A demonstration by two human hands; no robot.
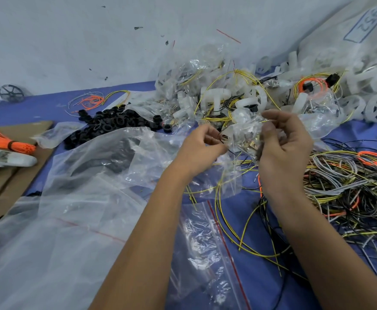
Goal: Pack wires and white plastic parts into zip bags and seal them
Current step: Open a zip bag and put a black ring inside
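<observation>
I hold a small clear zip bag [242, 130] above the blue table, between both hands. My left hand [199, 148] pinches its left edge, fingers curled. My right hand [283, 144] grips its right side with curled fingers and thumb. Inside the bag I see small metal pieces and a bit of black wire. Behind it lies a heap of white plastic parts [218, 97] mixed with yellow wires [232, 74]. A tangle of yellow, grey, black and orange wires [348, 186] lies to the right. Empty zip bags with red seal lines [207, 242] lie under my forearms.
A pile of black rings [109, 126] sits at the left middle. Large clear bags [60, 220] cover the near left. An orange wire bundle [1, 140] and a white gloved hand [6, 158] lie on cardboard [22, 177] at the far left. White wheels in a big bag [371, 70] fill the far right.
</observation>
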